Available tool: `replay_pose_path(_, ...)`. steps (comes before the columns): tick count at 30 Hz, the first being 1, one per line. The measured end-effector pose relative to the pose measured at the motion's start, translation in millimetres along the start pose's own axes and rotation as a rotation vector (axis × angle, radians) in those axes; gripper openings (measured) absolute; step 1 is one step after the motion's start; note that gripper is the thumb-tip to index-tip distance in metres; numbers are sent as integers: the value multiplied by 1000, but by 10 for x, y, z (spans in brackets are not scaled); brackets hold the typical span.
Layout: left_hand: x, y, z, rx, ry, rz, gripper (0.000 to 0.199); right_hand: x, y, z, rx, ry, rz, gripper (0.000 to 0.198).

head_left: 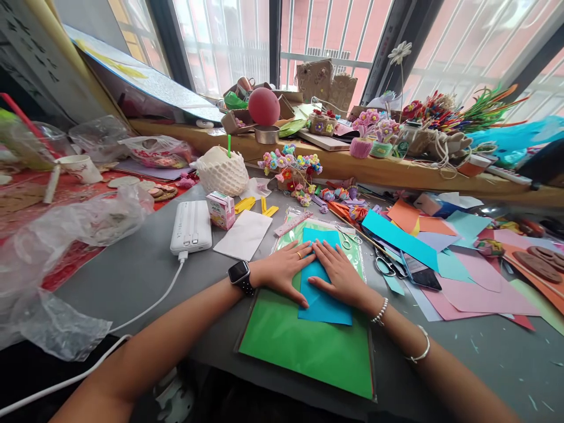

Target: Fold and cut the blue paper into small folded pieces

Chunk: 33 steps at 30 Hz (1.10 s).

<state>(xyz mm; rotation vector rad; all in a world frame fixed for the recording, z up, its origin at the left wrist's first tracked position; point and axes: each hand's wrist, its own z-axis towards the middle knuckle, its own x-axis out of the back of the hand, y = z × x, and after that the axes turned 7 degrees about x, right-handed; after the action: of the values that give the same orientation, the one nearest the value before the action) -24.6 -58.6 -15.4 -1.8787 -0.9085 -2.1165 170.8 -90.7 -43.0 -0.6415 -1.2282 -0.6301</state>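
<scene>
A blue sheet of paper (324,313) lies on a green paper pack (304,352) in a clear sleeve, right in front of me. My left hand (284,267) rests flat with spread fingers across the blue sheet's left edge. On the sheet's right part lies my right hand (337,273), palm down, fingers stretched out. The two hands' fingertips come together near the sheet's upper middle. Just beyond the hands are small scissors (350,238) and a pink ruler (294,224) on the pack. Part of the blue sheet is hidden under my hands.
Left of the pack are a white napkin (244,235), a pink drink carton (221,210) and a white power bank (191,226) with a cable. Coloured paper (484,288), black-handled scissors (385,265) and a phone (425,277) lie to the right. Craft flowers (293,164) stand behind.
</scene>
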Motion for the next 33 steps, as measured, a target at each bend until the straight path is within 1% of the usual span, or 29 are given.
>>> replay_pose_path(2,27,-6,-4,0,-10,-23,100,-9,1,6,3,4,-5,75)
replay_pose_path(4,68,-10,-13,17,-23,-54,94,-10,-3,16,10,5,-11,75)
replay_pose_path(6,107,-17,-22,46,-15,-101,81,-4,-8,22,13,4,-12,75)
replay_pose_path(9,140,-36,-8,138,48,-192,64,4,-14,21,6,1,-9,75)
replay_pose_path(11,152,-46,38,245,105,-281,61,5,-14,20,5,-5,-8,75)
replay_pose_path(13,170,-45,116,382,177,-429,58,4,-12,19,5,-8,-10,75)
replay_pose_path(16,213,-16,269,619,298,-796,51,4,-9,17,5,-3,-12,73)
replay_pose_path(17,226,-3,321,678,342,-908,48,4,-9,16,6,-3,-11,73)
replay_pose_path(18,236,10,372,702,375,-951,46,4,-8,16,6,-3,-9,73)
replay_pose_path(22,214,36,527,732,502,-1018,42,8,-7,18,4,-4,-9,73)
replay_pose_path(25,152,22,570,739,583,-1091,42,16,-12,24,0,-12,-8,73)
replay_pose_path(29,103,-13,543,699,612,-1242,32,36,-23,30,3,-33,-3,73)
replay_pose_path(33,110,-38,498,670,655,-1374,19,44,-24,24,-2,-16,5,71)
